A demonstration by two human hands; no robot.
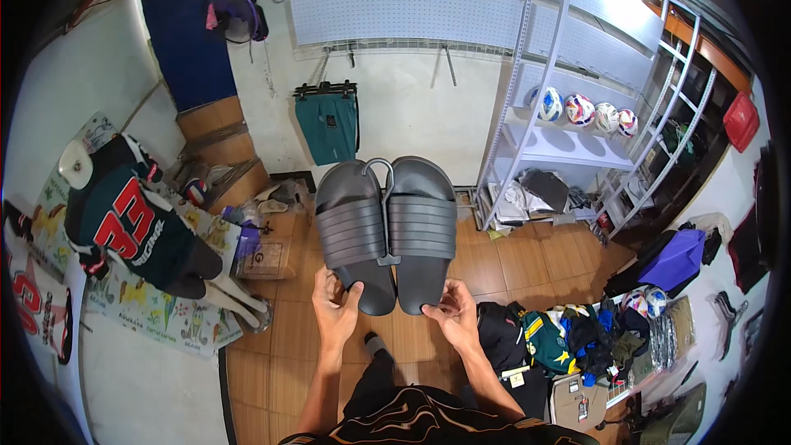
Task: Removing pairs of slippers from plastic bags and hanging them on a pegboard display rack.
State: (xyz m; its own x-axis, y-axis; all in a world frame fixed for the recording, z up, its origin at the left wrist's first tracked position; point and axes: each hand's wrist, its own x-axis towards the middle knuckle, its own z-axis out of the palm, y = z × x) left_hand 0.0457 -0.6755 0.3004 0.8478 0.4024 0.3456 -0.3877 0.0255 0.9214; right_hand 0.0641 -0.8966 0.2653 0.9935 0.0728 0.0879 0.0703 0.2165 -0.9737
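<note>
A pair of black slide sandals (422, 228) is held up in front of me, soles away from me, with ribbed straps across both. A dark plastic shoe hanger (387, 216) runs between the two slides and ends in a hook at the top. My left hand (337, 304) grips the near end of the left slide, thumb on the footbed. My right hand (453, 312) pinches the near end of the right slide between thumb and fingers.
Pegboard shelving (401, 15) lines the wall ahead, with green shorts (327, 122) hanging below. Several balls (579, 110) sit on a rack at right. A mannequin in a jersey (133, 216) stands left. Piled clothes (575, 337) lie at right. A cardboard box (267, 261) rests on the tiled floor.
</note>
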